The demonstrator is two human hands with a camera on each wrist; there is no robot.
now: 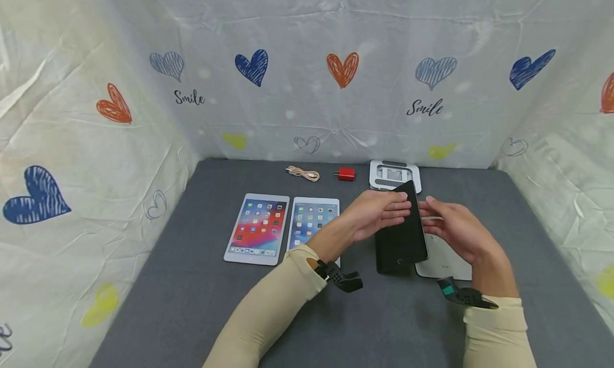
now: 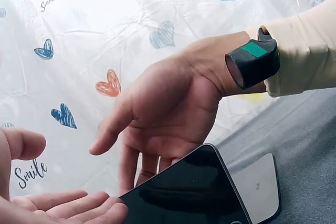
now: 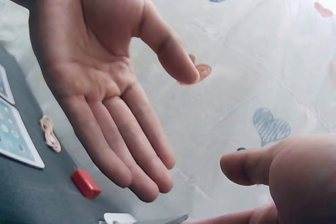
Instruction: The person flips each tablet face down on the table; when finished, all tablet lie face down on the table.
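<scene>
Toward the left edge of the gray table (image 1: 168, 315), a white tablet with a red-and-blue screen (image 1: 256, 228) lies flat. Near the table's far edge is a coiled cable (image 1: 303, 173); nearer the front, just beside the first tablet, lies a second white tablet (image 1: 307, 219), partly hidden by the left forearm. A red charger (image 1: 346, 174) sits near the far edge. The left hand (image 1: 381, 213) has its fingers straight and thumb apart, in front of the upper part of a black tablet (image 1: 398, 240). A light gray stand (image 1: 417, 176) lies at the far edge, behind that tablet's upper corner. The black tablet looks tilted, between the two hands; whether either hand touches it I cannot tell. A pale tablet (image 1: 446, 261) lies toward the right edge, under the right hand (image 1: 455, 232), whose fingers are loosely bent, tips by the black tablet's right side.
</scene>
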